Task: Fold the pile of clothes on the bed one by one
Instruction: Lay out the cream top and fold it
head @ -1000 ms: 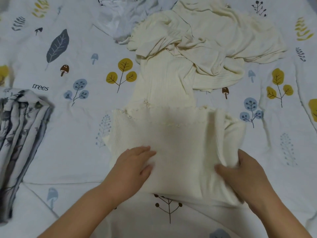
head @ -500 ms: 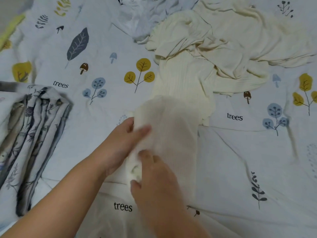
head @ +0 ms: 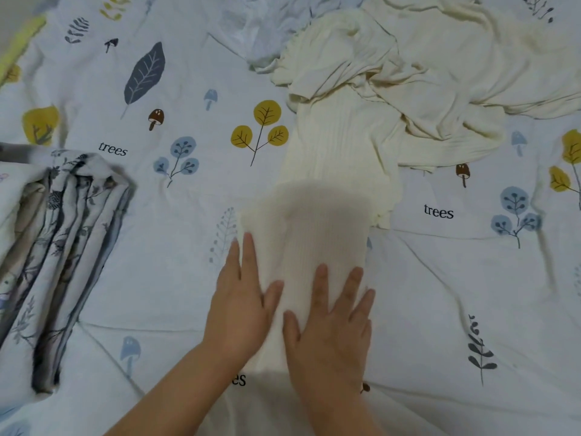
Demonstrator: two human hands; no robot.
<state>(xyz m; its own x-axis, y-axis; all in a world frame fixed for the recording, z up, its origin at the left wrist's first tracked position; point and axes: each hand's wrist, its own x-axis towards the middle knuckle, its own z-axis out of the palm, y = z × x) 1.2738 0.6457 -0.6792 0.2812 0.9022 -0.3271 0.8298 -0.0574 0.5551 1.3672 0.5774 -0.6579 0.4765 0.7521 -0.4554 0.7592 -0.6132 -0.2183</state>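
Pressing the cream ribbed garment point(head: 317, 234) flat, I have my left hand point(head: 242, 306) on its near left edge and my right hand point(head: 333, 322) on its near right part; both lie with fingers straight and spread, palms down, pinching nothing; the piece lies as a narrow lengthwise strip just in front of me, its far end running up under the unfolded pile point(head: 424, 83) of cream and white clothes. By my reckoning it is narrowed but not yet folded short — so this piece is perhaps midway; the pile beyond looks untouched; a dark floral folded item point(head: 63, 247) sits well apart on my left, seemingly finished. Everything rests on the bed sheet point(head: 471, 294) — pale, printed with leaves, mushrooms and the word "trees"; little of the room shows beyond it.
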